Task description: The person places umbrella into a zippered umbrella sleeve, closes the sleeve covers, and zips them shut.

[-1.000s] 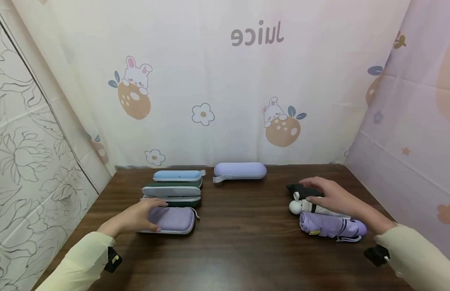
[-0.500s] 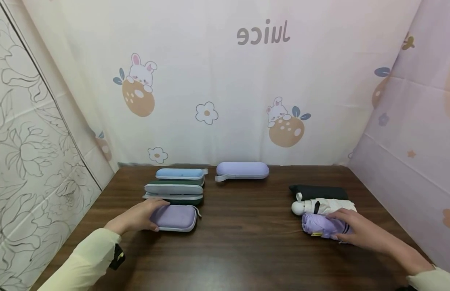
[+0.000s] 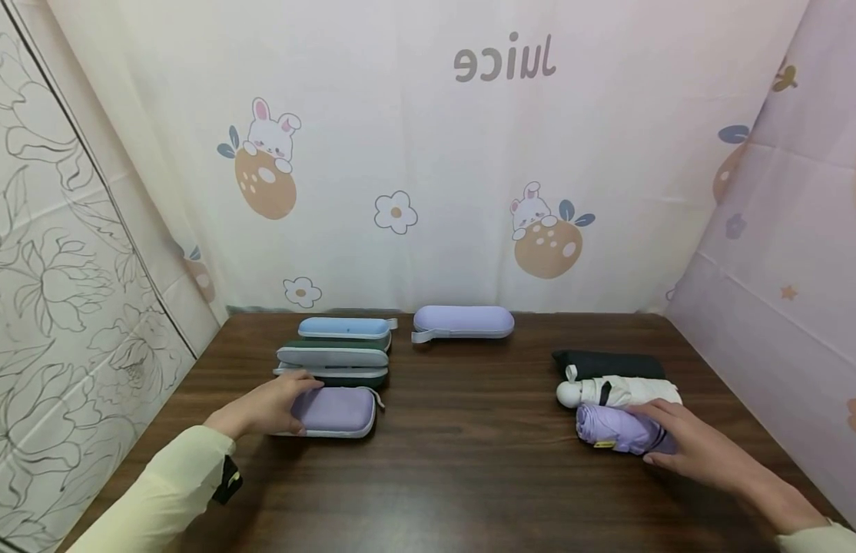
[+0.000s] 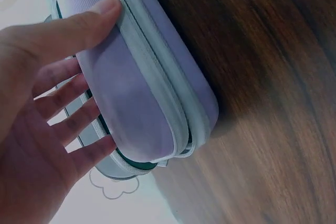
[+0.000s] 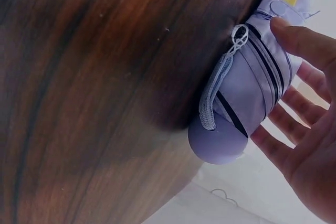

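Observation:
At the left, my left hand (image 3: 270, 403) spans the purple zip case (image 3: 338, 411), thumb on its near side and fingers on its far side. The left wrist view shows the thumb pressing this zip case (image 4: 131, 93) by its pale zipper. On the right, my right hand (image 3: 694, 444) holds a folded purple umbrella (image 3: 611, 426) between thumb and fingers. Seen from the right wrist, the umbrella (image 5: 244, 80) has a rounded handle end, a grey wrist cord and a yellow UPF50+ tag. Both things rest on the table.
Behind the purple case lie a grey case (image 3: 331, 358), dark green ones partly hidden, and a blue case (image 3: 343, 328). A lavender case (image 3: 462, 321) lies at the back middle. White (image 3: 635, 390) and black (image 3: 611, 364) folded umbrellas lie behind the purple one. Printed curtains surround the table (image 3: 435, 476).
My right hand has moved from above the black and white umbrellas toward me, onto the purple umbrella. The left hand stays at the purple case. The head view has shifted slightly.

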`<action>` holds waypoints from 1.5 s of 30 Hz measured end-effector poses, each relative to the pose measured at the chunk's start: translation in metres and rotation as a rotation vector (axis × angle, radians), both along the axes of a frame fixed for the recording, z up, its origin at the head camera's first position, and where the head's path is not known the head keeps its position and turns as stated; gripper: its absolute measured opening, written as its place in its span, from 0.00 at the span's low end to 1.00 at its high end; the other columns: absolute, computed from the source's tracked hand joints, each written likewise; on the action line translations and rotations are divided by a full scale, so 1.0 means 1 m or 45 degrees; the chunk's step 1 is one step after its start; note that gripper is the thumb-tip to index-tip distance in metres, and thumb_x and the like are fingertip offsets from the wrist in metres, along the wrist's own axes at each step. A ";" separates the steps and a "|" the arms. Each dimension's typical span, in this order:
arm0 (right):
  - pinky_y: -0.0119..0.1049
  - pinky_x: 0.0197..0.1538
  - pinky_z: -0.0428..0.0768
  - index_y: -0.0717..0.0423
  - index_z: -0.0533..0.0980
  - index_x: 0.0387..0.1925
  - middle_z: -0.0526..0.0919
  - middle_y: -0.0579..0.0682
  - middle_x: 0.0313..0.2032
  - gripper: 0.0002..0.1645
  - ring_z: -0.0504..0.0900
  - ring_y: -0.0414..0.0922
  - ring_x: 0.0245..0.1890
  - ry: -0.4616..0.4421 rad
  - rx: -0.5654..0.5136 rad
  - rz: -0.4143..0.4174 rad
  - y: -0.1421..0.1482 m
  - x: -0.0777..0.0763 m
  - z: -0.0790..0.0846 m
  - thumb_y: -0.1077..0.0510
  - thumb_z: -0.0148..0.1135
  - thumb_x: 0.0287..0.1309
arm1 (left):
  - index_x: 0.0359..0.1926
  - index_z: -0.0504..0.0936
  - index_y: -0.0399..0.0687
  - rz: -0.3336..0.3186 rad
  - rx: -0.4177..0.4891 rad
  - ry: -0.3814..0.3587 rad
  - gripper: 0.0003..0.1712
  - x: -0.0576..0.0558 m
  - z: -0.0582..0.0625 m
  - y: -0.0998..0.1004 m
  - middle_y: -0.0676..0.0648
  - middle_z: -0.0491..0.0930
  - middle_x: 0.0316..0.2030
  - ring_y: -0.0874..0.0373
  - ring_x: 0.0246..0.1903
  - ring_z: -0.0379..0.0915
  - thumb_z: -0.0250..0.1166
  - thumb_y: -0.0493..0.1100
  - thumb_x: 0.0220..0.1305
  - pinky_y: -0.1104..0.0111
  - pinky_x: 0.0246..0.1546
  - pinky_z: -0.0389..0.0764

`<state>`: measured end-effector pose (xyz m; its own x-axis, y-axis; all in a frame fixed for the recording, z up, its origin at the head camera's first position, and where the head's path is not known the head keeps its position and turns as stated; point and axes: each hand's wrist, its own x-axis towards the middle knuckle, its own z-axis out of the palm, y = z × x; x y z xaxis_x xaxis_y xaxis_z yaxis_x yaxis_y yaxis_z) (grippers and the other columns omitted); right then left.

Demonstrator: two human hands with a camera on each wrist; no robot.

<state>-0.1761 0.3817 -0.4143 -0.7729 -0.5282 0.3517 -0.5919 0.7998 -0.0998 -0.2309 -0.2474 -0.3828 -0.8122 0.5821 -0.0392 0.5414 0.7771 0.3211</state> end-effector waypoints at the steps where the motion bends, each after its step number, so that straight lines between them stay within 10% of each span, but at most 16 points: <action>1: 0.22 0.46 0.66 0.57 0.75 0.52 0.77 0.51 0.46 0.44 0.74 0.49 0.45 -0.004 0.001 -0.009 0.000 0.000 0.000 0.58 0.83 0.24 | 0.57 0.74 0.32 -0.004 0.000 -0.005 0.41 0.000 0.001 0.000 0.37 0.71 0.54 0.44 0.52 0.69 0.79 0.41 0.41 0.51 0.50 0.72; 24: 0.22 0.46 0.66 0.56 0.76 0.51 0.77 0.49 0.44 0.44 0.75 0.47 0.44 0.098 0.044 0.015 0.002 -0.001 -0.004 0.60 0.82 0.22 | 0.57 0.77 0.37 -0.114 0.142 -0.269 0.32 -0.004 0.041 0.027 0.45 0.76 0.51 0.53 0.49 0.73 0.69 0.49 0.54 0.57 0.48 0.74; 30: 0.39 0.42 0.75 0.56 0.76 0.51 0.77 0.50 0.45 0.43 0.75 0.48 0.44 0.069 0.061 -0.011 0.002 -0.002 -0.004 0.60 0.82 0.23 | 0.57 0.77 0.38 -0.171 0.214 -0.362 0.31 -0.008 0.052 0.053 0.46 0.77 0.53 0.55 0.52 0.72 0.67 0.49 0.55 0.58 0.51 0.73; 38: 0.28 0.44 0.70 0.56 0.76 0.51 0.77 0.49 0.45 0.43 0.75 0.47 0.44 0.092 0.053 0.003 0.002 -0.001 -0.005 0.61 0.82 0.23 | 0.59 0.77 0.44 -0.201 0.222 -0.420 0.29 -0.017 0.060 0.101 0.51 0.77 0.53 0.60 0.49 0.72 0.65 0.50 0.57 0.62 0.50 0.73; 45: 0.42 0.41 0.76 0.56 0.76 0.52 0.77 0.49 0.45 0.43 0.75 0.47 0.43 0.084 0.057 -0.011 0.001 0.000 -0.004 0.61 0.81 0.24 | 0.59 0.78 0.46 -0.221 0.237 -0.430 0.27 -0.027 0.053 0.139 0.53 0.79 0.51 0.65 0.46 0.73 0.62 0.52 0.61 0.68 0.47 0.73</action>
